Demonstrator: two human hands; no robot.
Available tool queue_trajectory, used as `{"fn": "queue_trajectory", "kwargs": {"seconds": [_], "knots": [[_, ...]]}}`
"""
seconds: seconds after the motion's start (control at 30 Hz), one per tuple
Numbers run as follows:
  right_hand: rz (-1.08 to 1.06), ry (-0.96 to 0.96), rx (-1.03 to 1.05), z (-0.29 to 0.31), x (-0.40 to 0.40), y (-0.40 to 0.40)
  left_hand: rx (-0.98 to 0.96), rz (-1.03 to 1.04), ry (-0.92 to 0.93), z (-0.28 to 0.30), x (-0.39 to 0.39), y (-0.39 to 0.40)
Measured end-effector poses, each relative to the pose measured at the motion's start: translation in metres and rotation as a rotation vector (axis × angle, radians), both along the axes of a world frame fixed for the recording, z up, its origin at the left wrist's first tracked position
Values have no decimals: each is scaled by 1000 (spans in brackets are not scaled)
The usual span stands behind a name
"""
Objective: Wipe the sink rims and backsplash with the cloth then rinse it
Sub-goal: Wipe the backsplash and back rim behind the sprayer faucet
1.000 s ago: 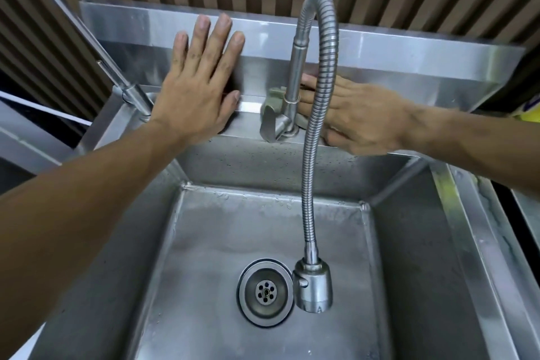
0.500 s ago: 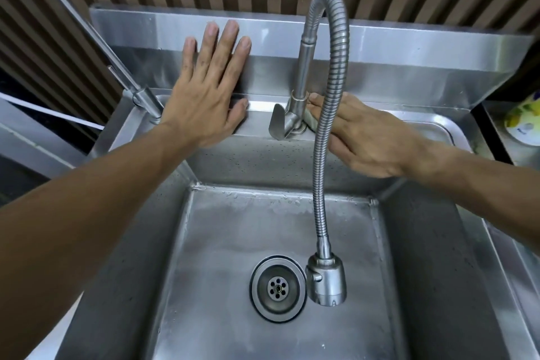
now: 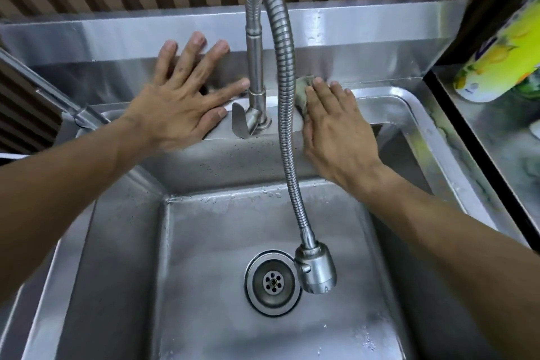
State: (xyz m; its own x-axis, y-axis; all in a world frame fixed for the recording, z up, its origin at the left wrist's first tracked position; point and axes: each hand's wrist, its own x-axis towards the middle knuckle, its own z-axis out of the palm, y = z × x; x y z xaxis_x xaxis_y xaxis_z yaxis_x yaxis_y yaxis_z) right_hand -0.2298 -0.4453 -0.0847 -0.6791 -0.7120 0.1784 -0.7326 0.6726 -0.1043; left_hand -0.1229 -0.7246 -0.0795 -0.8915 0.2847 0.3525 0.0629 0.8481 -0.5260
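Head view, looking down into a stainless-steel sink (image 3: 432,137): a person's right hand (image 3: 339,131) presses a grey-green cloth (image 3: 304,90) flat against the back rim, just right of the flexible faucet (image 3: 280,50). The cloth lies almost wholly beneath the palm and the fingers (image 3: 321,90); only a crumpled edge shows past the index finger, toward the faucet hose, where rim meets backsplash (image 3: 365,47). Those fingers are extended and held together, flattened over the cloth rather than curled round it.

The left hand (image 3: 178,108) rests on the other side of the faucet base, its fingers spread wide and holding nothing, the fingertips laid against the lower backsplash and the heel of the palm over the rim. Its thumb lies just beside the faucet's lever handle (image 3: 241,123).

The faucet hose arches up and forward between the two hands, its spray head (image 3: 317,270) hanging over the basin beside the drain strainer (image 3: 273,282). Droplets dot the basin walls and floor. At far right, on an adjoining steel bench (image 3: 496,131), stands a yellow-and-green printed package (image 3: 499,58), partly cut off by the frame.
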Motion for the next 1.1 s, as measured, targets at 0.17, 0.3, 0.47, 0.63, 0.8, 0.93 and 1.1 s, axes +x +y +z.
{"fn": "queue_trajectory", "kwargs": {"seconds": [0.17, 0.3, 0.47, 0.63, 0.8, 0.93, 1.1], "knots": [[203, -36, -63, 3, 19, -28, 29, 4, 44, -1, 3, 4], [179, -7, 55, 2, 13, -10, 59, -26, 86, 4, 4, 7], [-259, -67, -47, 2, 4, 11, 25, -101, 62, 22, -10, 3], [47, -70, -83, -1, 26, -24, -30, -238, 7, 46, -42, 9], [-189, -19, -37, -9, 9, -14, -72, -442, -63, 70, -85, 12], [-480, -103, -82, 2, 9, -17, -50, -534, -196, 82, -116, 19], [-280, -111, -192, -6, 17, -27, -185, -584, -169, 93, -140, 42]]}}
